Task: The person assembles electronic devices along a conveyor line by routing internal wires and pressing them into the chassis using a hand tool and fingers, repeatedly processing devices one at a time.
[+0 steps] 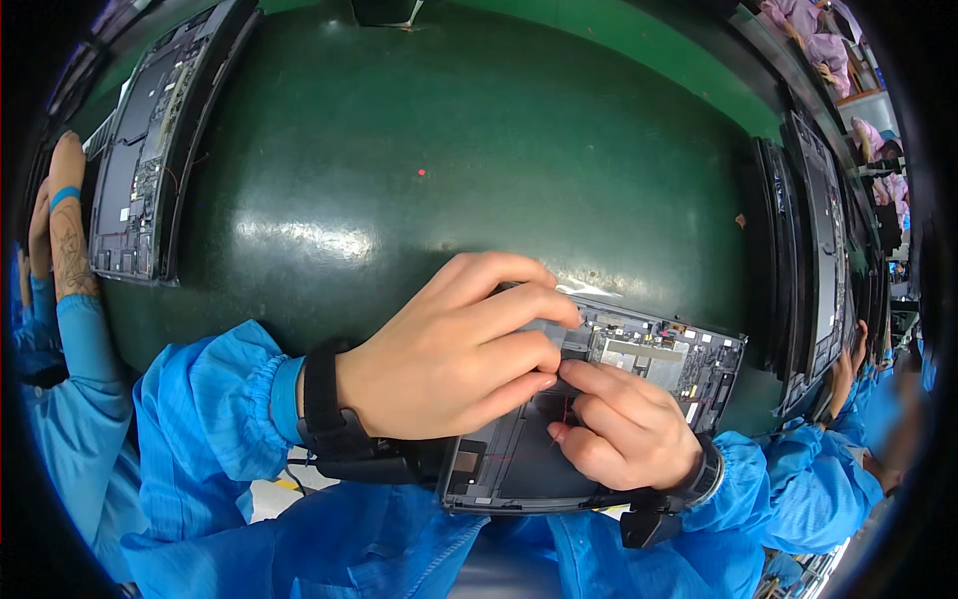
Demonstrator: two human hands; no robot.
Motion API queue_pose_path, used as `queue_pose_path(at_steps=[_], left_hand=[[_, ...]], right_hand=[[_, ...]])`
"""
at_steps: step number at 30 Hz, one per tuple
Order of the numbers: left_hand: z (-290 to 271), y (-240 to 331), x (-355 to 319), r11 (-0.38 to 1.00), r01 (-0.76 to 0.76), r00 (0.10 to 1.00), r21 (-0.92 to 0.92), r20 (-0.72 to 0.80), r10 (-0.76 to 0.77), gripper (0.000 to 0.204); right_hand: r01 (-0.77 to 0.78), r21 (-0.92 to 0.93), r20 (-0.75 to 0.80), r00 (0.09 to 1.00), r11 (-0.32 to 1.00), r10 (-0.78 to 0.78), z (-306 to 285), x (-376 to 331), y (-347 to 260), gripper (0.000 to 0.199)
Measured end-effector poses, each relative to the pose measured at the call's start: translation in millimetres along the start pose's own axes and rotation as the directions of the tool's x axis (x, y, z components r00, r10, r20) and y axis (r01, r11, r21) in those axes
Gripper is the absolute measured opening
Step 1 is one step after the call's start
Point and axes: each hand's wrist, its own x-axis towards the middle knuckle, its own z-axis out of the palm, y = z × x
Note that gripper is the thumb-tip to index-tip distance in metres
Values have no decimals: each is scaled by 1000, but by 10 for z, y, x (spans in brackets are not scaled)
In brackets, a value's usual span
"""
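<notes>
An opened laptop base (718,364) lies at the near edge of the green table, its circuit board and dark battery area showing. My left hand (464,344) reaches over its left part, fingers bent and close together; what is under the fingertips is hidden. Beside them, my right hand (629,424) is closed in a pinch above the middle of the laptop base, its index fingertip near the left fingers. Thin red wires run just by the right hand. Whatever is pinched is too small or too covered to make out. Both wrists wear black bands.
A stack of opened laptop bases (145,150) stands at the left, a co-worker's arm (70,235) beside it. More stacked laptop bases (823,250) line the right side, near another person's hand (846,369). A dark object (387,12) sits at the far table edge (599,35).
</notes>
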Motion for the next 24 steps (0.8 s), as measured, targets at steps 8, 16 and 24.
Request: queue_pose_path(at_steps=[8,16,24], left_hand=[[-22,-26,-13,1000,0,1000,-29,-17,0,19],[-5,-19,-21,998,9,1000,-54,-9,-10,18],[20,-5,-7,999,-29,999,-45,18,30,13]], right_hand=[[-10,29,-18,1000,1000,10,-38,-83,41,24],[10,-1,-11,1000,1000,-11,20,34,-15,32],[-71,77,-14,997,994,72,-11,-18,42,16]])
